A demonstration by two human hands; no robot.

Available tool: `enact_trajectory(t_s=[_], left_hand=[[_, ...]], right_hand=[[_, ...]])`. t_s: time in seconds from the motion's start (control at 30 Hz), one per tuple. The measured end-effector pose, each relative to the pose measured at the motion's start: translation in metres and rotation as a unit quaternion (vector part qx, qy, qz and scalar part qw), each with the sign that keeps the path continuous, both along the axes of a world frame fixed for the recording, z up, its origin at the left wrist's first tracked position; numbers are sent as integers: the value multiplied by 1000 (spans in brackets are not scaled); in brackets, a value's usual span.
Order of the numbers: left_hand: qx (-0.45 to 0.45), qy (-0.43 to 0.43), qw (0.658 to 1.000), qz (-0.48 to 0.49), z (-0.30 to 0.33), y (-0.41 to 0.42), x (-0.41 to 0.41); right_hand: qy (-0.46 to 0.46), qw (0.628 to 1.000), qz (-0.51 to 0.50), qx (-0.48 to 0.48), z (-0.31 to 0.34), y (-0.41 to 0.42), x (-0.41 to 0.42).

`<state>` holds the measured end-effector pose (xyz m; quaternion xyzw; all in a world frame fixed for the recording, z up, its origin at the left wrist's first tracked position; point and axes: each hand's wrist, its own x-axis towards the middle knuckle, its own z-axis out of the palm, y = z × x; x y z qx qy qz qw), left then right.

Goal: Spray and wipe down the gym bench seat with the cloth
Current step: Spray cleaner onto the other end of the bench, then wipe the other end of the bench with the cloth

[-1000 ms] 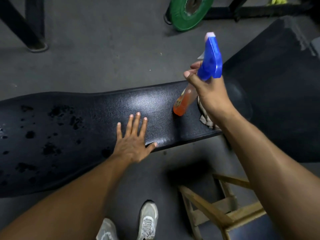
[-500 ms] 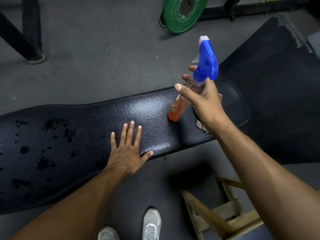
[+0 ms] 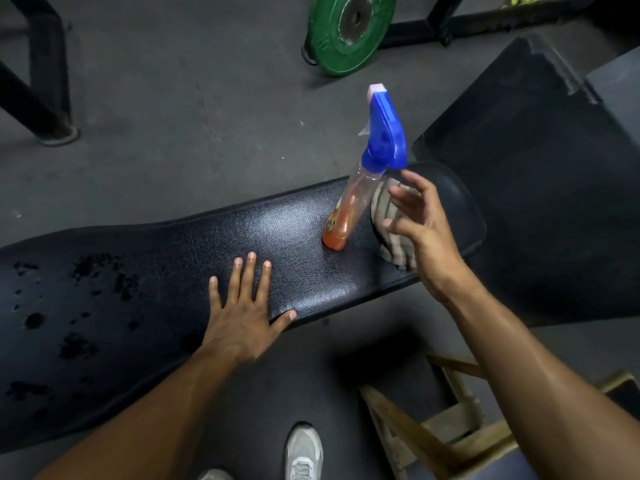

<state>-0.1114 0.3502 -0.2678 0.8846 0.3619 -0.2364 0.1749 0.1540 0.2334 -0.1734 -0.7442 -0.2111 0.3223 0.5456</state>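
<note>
The left hand (image 3: pixel 242 317) lies flat, fingers spread, on the black bench seat (image 3: pixel 156 271). Farther right, the spray bottle (image 3: pixel 360 181) stands on the seat, nozzle pointing away; its label is unreadable. The right hand (image 3: pixel 420 230), fingers loose, holds nothing, over the striped cloth (image 3: pixel 391 237).

Right hand (image 3: pixel 420 225) covers part of the striped cloth (image 3: pixel 393 237); bench seat (image 3: pixel 138 271) runs off the left edge; fingers motion-blurred

A gym: padded bench (image 3: pixel 173 271), green weight plate (image 3: pixel 349 32), dark rubber floor (image 3: pixel 173 116).
</note>
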Motion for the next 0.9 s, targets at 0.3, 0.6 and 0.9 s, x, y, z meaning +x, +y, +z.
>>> enact_trajectory(t_s=[0.3,0.6,0.9], left_hand=[[10,-10,1000,2,-4,0,-2],[-6,-10,1000,0,-2,2,-1],[-63,-199,971,113,14,-3,-14]], right_hand=[[-252,884,86,-385,-58,-26,1],[-150,919,88,-353,-45,-37,-55],[-60,968,83,-230,-33,-44,-150]])
